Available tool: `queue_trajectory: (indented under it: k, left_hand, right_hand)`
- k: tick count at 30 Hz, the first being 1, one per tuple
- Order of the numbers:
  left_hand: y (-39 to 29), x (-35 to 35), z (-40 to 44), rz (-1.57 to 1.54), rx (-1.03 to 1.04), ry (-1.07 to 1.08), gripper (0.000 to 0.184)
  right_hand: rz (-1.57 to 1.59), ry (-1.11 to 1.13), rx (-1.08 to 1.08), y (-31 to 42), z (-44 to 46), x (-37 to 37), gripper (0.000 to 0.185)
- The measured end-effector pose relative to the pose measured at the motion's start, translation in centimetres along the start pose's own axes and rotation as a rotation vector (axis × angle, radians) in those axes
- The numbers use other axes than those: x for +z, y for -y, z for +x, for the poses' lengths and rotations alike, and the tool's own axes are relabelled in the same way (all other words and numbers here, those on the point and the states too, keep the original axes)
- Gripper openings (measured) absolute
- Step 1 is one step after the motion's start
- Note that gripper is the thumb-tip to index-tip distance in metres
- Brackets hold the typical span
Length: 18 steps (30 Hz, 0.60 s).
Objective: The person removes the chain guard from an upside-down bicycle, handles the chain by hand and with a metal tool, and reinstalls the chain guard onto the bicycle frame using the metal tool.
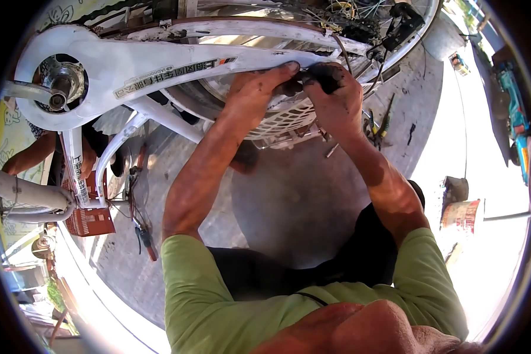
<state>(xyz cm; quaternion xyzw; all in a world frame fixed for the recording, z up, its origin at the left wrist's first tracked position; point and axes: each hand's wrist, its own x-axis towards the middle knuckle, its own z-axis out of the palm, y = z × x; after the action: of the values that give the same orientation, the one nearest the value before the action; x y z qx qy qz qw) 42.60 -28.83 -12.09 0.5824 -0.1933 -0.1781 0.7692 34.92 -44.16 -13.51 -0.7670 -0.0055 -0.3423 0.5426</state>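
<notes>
Left hand (256, 91) — fingers bent, at the narrow end of a white chain guard (127, 62) with dark lettering. Right hand (339, 97), blackened, fingers curled just beside the left; whether either grips a part, cannot tell. Below them: white lattice guard (286, 123). Chain guard's position: across the upper view, its broad end around the crank axle (58, 100). Floor, right of the hands: pliers (386, 123). Floor, left: red-brown perforated basket (91, 218). Far right: teal tool (514, 106).
</notes>
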Motion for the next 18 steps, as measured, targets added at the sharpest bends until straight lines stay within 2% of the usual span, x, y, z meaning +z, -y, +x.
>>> queue_trajectory:
  k: [3, 9, 12, 15, 18]
  left_hand:
    - [-0.2, 0.7, -0.3, -0.101, -0.029, -0.012, 0.035]
    - [0.0, 0.8, 0.5, 0.031, 0.176, 0.063, 0.039]
    - [0.0, 0.3, 0.5, 0.203, 0.108, 0.004, 0.037]
    - [0.4, 0.4, 0.6, 0.146, 0.168, -0.007, 0.038]
    - [0.0, 0.1, 0.5, 0.318, 0.121, -0.008, 0.038]
  right_hand:
    - [0.024, -0.020, 0.052, -0.8, -0.6, -0.8, 0.018]
    - [-0.266, -0.057, -0.111, -0.9, 0.2, -3.4, 0.020]
    - [-0.349, -0.083, -0.198, -0.8, 0.9, -4.2, 0.021]
    - [-0.381, -0.064, -0.260, -1.4, 1.4, -4.3, 0.024]
    - [-0.375, -0.048, -0.288, -1.3, 1.4, -4.4, 0.024]
